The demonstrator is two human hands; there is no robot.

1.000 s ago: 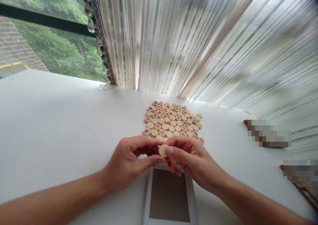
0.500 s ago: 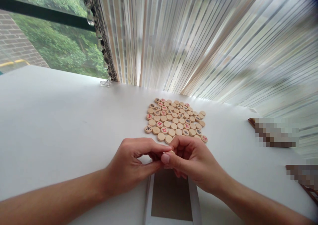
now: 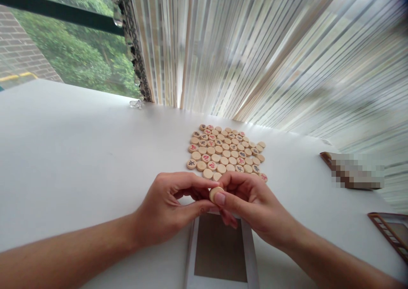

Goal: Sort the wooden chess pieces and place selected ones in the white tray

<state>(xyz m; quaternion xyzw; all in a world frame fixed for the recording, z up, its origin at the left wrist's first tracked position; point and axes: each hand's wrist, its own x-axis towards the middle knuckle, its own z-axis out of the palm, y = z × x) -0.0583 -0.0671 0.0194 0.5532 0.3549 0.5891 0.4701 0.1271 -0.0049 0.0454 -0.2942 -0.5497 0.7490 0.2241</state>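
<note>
A round wooden piece (image 3: pixel 216 194) with a plain face showing is pinched between the fingertips of both hands. My left hand (image 3: pixel 174 206) has its thumb and index finger closed on the left side of the piece. My right hand (image 3: pixel 251 202) presses its thumb on the piece's face, with the fingers curled behind. Just beyond my hands lies a packed group of round wooden pieces (image 3: pixel 224 154), some plain, others with red or black characters. Below my hands, a white-framed flat object (image 3: pixel 251 255) with a brown-grey centre is partly covered by my fingers.
The white table (image 3: pixel 95 161) stretches beneath everything. Striped string curtains (image 3: pixel 216 46) hang along the far edge, with clear beads (image 3: pixel 136 103) near the left end. Two brown-edged items (image 3: pixel 342 172) (image 3: pixel 389 233) lie at the right.
The piece between my fingertips now shows more of its plain face. My hands stay in nearly the same place, and the view has shifted slightly.
</note>
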